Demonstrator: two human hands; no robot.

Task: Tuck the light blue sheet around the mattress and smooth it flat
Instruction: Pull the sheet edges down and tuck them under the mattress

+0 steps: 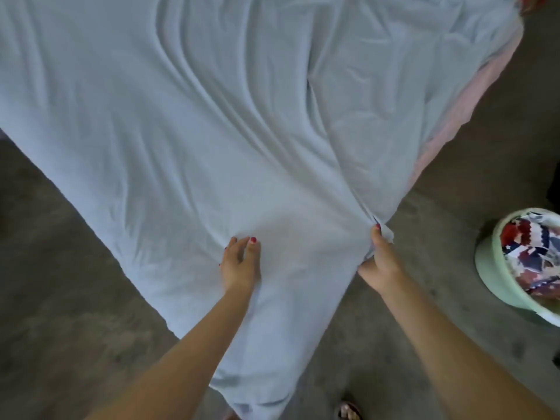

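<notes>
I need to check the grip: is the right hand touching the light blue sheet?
Touching. The head view shows the right hand pinching a gathered fold of the light blue sheet at the corner, thumb pressed on the cloth.

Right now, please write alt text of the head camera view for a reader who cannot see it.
Seen from above, a light blue sheet lies wrinkled over a mattress corner; the left hand presses it flat while the right hand grips a bunched edge. A pink layer shows along the right edge, and a pale green basket of patterned fabric stands on the grey floor.
</notes>
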